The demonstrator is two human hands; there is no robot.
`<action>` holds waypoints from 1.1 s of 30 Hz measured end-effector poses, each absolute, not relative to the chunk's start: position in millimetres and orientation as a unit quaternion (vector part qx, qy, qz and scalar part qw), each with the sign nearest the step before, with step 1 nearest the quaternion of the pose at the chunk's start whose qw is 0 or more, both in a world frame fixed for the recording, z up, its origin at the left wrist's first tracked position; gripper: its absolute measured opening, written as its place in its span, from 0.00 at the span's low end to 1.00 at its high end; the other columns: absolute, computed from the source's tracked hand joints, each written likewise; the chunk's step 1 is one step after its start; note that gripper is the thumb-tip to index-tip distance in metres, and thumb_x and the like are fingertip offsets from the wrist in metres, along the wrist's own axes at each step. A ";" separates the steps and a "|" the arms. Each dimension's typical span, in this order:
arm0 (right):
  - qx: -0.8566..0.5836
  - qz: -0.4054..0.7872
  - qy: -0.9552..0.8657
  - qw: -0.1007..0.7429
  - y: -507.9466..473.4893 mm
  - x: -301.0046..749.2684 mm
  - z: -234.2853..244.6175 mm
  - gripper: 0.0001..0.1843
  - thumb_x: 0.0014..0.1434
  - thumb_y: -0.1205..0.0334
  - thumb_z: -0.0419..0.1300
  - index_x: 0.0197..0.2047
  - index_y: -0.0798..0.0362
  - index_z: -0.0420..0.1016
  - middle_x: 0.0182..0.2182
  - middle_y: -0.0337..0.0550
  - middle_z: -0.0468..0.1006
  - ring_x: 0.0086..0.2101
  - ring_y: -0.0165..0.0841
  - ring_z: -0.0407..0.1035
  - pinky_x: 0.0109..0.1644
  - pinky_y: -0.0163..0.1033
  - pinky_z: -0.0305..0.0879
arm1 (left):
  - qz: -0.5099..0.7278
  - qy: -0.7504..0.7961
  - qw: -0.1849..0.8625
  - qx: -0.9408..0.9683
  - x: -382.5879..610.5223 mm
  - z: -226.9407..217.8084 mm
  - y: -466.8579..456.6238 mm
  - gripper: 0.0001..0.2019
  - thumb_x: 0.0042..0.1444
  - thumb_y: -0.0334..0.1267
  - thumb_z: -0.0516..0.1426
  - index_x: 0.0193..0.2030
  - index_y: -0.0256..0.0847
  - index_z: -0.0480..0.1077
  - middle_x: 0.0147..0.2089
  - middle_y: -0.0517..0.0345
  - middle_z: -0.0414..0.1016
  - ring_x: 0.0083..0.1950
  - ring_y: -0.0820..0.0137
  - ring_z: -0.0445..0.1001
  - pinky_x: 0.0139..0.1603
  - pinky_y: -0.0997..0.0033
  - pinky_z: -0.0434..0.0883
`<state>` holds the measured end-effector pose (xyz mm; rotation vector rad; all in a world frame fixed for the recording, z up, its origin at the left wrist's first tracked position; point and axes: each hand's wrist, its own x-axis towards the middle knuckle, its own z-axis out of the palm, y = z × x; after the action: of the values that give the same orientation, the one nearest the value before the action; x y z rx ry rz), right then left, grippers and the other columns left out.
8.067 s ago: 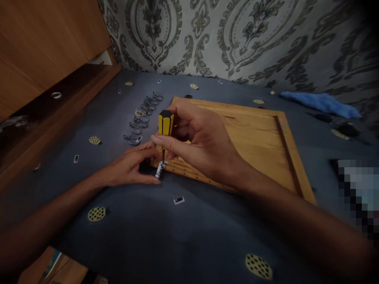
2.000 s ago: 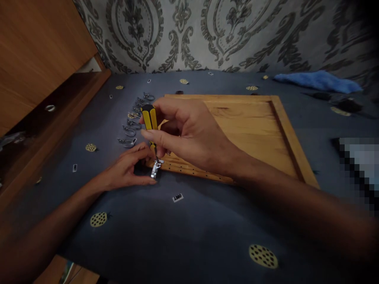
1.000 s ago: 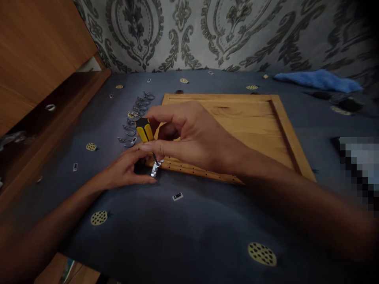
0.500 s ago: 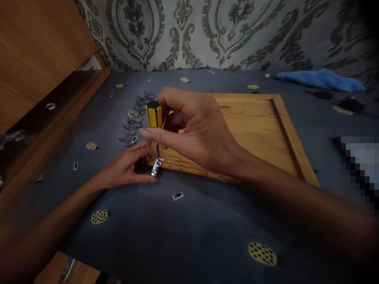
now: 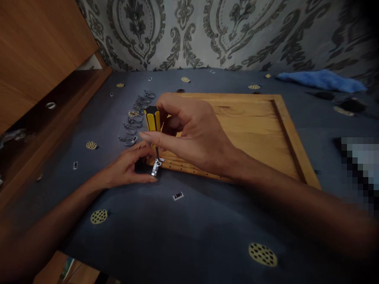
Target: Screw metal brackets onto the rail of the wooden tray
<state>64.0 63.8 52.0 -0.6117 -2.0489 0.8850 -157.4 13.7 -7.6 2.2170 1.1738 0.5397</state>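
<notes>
My right hand (image 5: 192, 134) is wrapped round a short screwdriver (image 5: 152, 120) with a yellow and black handle, held upright. Its tip rests on a small metal hook (image 5: 155, 167) at the near left corner of a wooden panel (image 5: 251, 130). The panel lies flat on a dark blue cloth (image 5: 177, 232) and has a row of small holes along its near edge. My left hand (image 5: 127, 167) lies on the cloth beside that corner, fingers curled and pinching the hook in place.
A row of several more metal hooks (image 5: 134, 122) lies on the cloth left of the panel. A wooden cabinet side (image 5: 38, 59) rises at the left. A blue cloth (image 5: 321, 80) lies at the far right by the patterned wall.
The screwdriver handle has tilted back and forth and turned in my right fingers while its tip stayed on the hook. My left hand has kept its place.
</notes>
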 end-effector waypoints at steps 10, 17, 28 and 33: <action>-0.197 0.337 -0.841 0.375 65.8 67.9 58.5 0.17 0.64 0.63 0.68 0.33 0.51 0.61 0.31 0.32 0.70 0.32 0.25 0.66 0.38 0.32 0.64 | 0.211 0.439 0.281 0.827 -158.4 -8.7 12.2 0.23 0.60 0.59 0.65 0.48 0.40 0.74 0.44 0.56 0.72 0.43 0.64 0.72 0.45 0.65 0.72; -0.150 0.362 -0.847 0.360 63.1 71.3 61.6 0.17 0.65 0.65 0.67 0.32 0.52 0.61 0.28 0.30 0.66 0.29 0.24 0.64 0.34 0.31 0.61 | 0.202 0.443 0.271 0.831 -160.4 -12.0 12.2 0.27 0.60 0.64 0.61 0.50 0.40 0.73 0.45 0.53 0.74 0.47 0.60 0.73 0.49 0.59 0.74; -0.155 0.302 -0.884 0.320 67.6 75.6 72.2 0.17 0.62 0.67 0.70 0.30 0.54 0.65 0.26 0.30 0.69 0.28 0.23 0.64 0.34 0.32 0.61 | 0.217 0.432 0.269 0.833 -159.3 -12.0 13.7 0.26 0.60 0.61 0.64 0.54 0.43 0.74 0.44 0.56 0.70 0.45 0.62 0.72 0.45 0.63 0.73; -0.163 0.268 -0.899 0.307 68.7 79.2 73.3 0.15 0.64 0.65 0.68 0.31 0.53 0.66 0.28 0.33 0.72 0.29 0.24 0.66 0.34 0.32 0.64 | 0.218 0.430 0.267 0.834 -158.2 -10.8 14.3 0.24 0.60 0.58 0.65 0.54 0.43 0.74 0.44 0.57 0.72 0.44 0.63 0.72 0.45 0.63 0.73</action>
<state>79.2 68.7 73.3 -0.4313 -2.3769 0.7090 -158.2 14.3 -10.8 2.2516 1.1603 0.5873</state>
